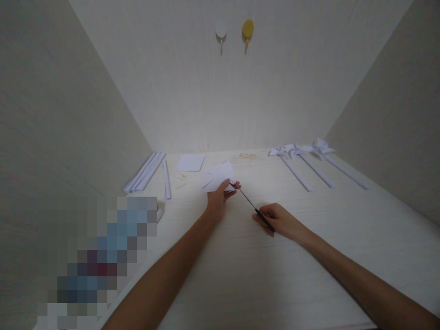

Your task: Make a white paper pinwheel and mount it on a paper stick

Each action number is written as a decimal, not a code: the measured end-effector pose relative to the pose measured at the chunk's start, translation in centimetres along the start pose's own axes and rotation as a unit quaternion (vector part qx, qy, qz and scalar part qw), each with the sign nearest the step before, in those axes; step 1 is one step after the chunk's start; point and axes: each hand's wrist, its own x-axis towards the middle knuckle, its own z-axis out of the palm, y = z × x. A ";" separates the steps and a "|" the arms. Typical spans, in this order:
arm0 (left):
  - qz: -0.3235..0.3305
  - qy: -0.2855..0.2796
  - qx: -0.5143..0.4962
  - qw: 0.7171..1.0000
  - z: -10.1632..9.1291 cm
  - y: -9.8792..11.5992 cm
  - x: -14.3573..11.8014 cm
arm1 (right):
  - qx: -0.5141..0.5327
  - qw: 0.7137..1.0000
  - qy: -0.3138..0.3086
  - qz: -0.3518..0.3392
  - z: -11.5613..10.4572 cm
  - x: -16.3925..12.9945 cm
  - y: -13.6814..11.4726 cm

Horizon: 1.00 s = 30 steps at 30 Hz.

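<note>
- rolled paper sticks (146, 172) lie in a bundle at the far left of the table (240, 275).
- left hand (218, 201): fingers pinched closed on a folded white paper piece (217, 176), held just above the table centre.
- scissors (252, 206): tip at the paper's lower right edge.
- right hand (280, 221): closed around the black scissor handles.
- paper pinwheels (309, 158) lie at the far right.
</note>
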 end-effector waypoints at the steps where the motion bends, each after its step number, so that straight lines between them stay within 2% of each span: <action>1: -0.001 0.000 0.003 1.000 0.0 0.0 0.0 | -0.002 1.000 0.001 0.003 0.0 0.0 0.0; 30: -0.019 0.008 -0.005 1.000 0.3 -0.1 -0.2 | -0.010 1.000 0.011 0.003 0.1 0.0 -0.2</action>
